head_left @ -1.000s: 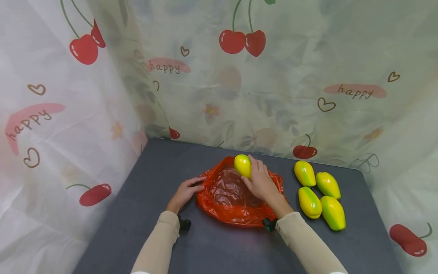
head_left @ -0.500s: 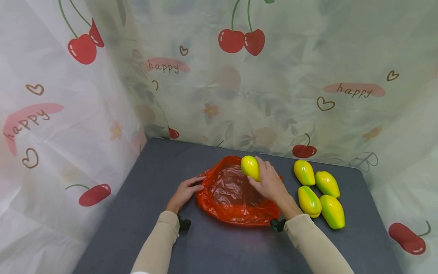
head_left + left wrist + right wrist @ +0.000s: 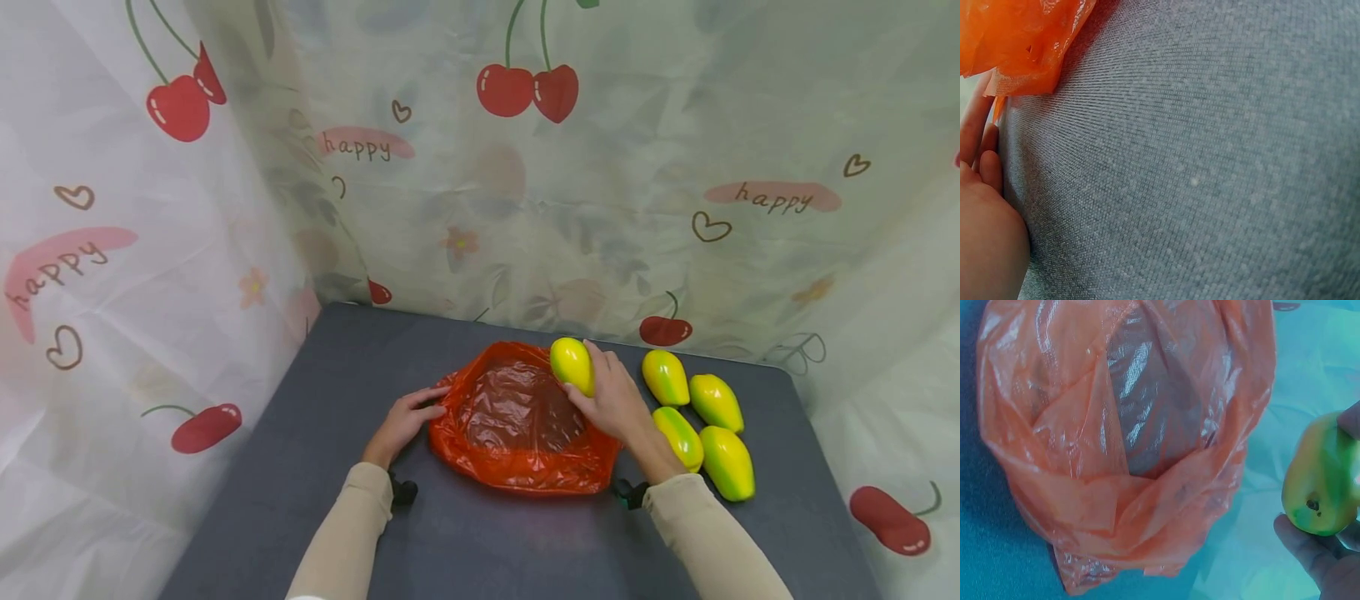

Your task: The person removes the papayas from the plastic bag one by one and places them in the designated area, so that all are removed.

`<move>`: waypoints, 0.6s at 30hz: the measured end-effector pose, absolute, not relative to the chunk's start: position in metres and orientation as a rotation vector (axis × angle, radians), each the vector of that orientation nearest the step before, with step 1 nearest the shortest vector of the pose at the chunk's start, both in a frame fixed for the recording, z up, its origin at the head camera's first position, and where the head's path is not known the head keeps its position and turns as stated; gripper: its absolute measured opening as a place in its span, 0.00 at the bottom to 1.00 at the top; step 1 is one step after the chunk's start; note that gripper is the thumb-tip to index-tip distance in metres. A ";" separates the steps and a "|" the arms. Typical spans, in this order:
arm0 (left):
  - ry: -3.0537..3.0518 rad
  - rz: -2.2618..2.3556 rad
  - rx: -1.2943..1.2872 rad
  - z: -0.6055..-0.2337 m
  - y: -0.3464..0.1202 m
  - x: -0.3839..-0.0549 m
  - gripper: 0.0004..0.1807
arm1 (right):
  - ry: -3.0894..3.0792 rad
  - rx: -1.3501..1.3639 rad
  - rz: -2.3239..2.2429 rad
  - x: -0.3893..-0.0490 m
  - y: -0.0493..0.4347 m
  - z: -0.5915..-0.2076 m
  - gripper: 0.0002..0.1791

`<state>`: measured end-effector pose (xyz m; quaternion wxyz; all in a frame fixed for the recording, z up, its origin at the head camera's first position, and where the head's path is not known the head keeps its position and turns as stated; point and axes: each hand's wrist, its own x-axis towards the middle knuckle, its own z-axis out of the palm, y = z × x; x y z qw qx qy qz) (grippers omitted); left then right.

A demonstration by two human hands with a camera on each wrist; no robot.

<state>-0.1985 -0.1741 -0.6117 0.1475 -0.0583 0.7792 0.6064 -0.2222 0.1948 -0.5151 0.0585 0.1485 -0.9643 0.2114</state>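
Note:
My right hand [image 3: 617, 398] holds a yellow-green mango [image 3: 572, 365] over the right rear rim of a red plastic bag [image 3: 517, 479]. In the right wrist view, thumb and fingers grip the mango [image 3: 1317, 478] from its sides, beside the crumpled bag [image 3: 1085, 506]. The bag lies on the table with its wide mouth facing up, and only its thin wrinkled lining shows inside. At the bag's left edge rests my left hand [image 3: 401, 425], its fingers extended against the plastic. The left wrist view catches part of this hand [image 3: 988, 231] below a corner of the bag [image 3: 1022, 50].
Several more mangoes [image 3: 726, 463] lie grouped on the dark grey table [image 3: 480, 550], right of the bag and close to my right forearm. A patterned curtain [image 3: 585, 183] with cherries rises behind the table and along both sides.
My right hand has moved rightward with the mango, from over the bag's mouth to its right rim. The left hand has stayed at the bag's left edge.

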 end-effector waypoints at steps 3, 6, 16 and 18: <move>2.237 1.744 -0.181 -0.612 -0.174 -0.199 0.25 | -2.918 0.457 0.637 -0.221 0.199 -0.514 0.46; 2.239 1.741 -0.185 -0.612 -0.173 -0.199 0.24 | -2.927 0.449 0.639 -0.219 0.203 -0.512 0.46; 2.248 1.756 -0.161 -0.612 -0.175 -0.199 0.24 | -2.909 0.411 0.723 -0.211 0.219 -0.504 0.48; 2.243 1.756 -0.161 -0.612 -0.175 -0.198 0.25 | -2.914 0.407 0.740 -0.209 0.223 -0.503 0.48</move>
